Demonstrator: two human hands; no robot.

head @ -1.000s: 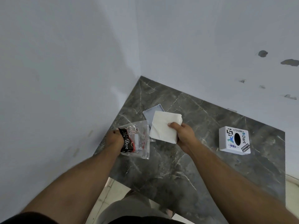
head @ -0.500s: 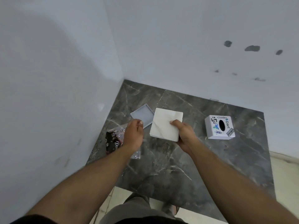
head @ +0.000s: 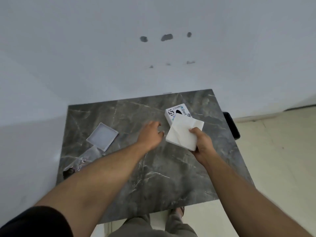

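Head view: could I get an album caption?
Right hand holds folded white tissues by a stickered box; left hand reaches forward.

Bare room, by the look a home corner. Plain white painted wall [head: 102,48] runs from 9 to 2 o'clock, its paint chipped in dark patches [head: 166,37] at 12. A small marble-look table [head: 153,177] stands hard against it. Cream floor tiles [head: 273,151] at 3 o'clock. On the table at 1 o'clock is a white box [head: 177,111] plastered with coding stickers, a personal touch.

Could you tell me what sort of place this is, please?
Likely a plain room at home: a marble-look table set against bare white walls, over a pale tiled floor.
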